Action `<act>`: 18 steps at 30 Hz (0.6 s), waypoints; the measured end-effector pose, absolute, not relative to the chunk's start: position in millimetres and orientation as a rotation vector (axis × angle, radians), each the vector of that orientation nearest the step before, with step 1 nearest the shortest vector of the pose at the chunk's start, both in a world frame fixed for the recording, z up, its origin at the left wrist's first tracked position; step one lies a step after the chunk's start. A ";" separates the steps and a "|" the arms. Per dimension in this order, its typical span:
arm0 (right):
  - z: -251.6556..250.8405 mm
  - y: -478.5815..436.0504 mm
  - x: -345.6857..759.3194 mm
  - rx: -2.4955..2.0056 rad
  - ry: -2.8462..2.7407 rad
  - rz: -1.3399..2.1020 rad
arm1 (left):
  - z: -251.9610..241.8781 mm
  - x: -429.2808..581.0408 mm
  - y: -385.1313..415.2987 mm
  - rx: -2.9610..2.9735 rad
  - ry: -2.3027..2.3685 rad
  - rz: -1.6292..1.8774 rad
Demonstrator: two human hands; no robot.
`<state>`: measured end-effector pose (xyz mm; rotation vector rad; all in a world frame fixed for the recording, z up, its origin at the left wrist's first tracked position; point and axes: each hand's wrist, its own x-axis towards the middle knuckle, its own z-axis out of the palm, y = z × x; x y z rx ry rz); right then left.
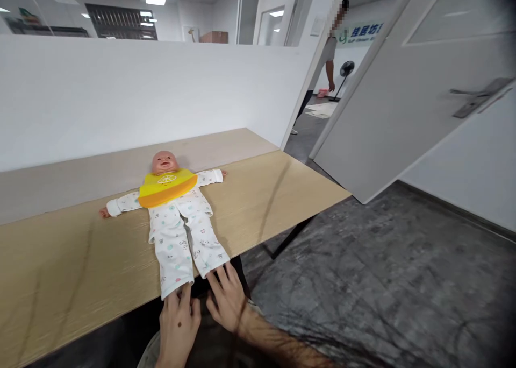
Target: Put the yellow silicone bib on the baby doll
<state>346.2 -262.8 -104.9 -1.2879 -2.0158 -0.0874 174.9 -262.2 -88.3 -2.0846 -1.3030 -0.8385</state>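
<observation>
A baby doll (164, 162) lies face up on the wooden table, arms spread and legs toward me. It wears a yellow bib (167, 185) with an orange lower edge, over a white patterned top. Its white printed trousers (173, 252) reach the table's near edge. My left hand (179, 322) touches the cuff of the trouser leg on the left, back of the hand up. At the other cuff are the fingertips of my right hand (229, 301). Both hands have their fingers stretched out and thumbs apart from the cloth. The doll's feet are not visible.
The wooden table (278, 196) stands against a white half-wall (161, 88) with glass above. To the right is an open white door (403, 93). Beyond the doorway are a person (326, 56) and a standing fan (345, 69). Grey floor (363, 282) lies to my right.
</observation>
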 end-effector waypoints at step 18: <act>-81.5 -262.1 340.5 -1.250 -2.073 0.009 | -88.1 182.2 -269.1 -2.153 -1.358 -0.849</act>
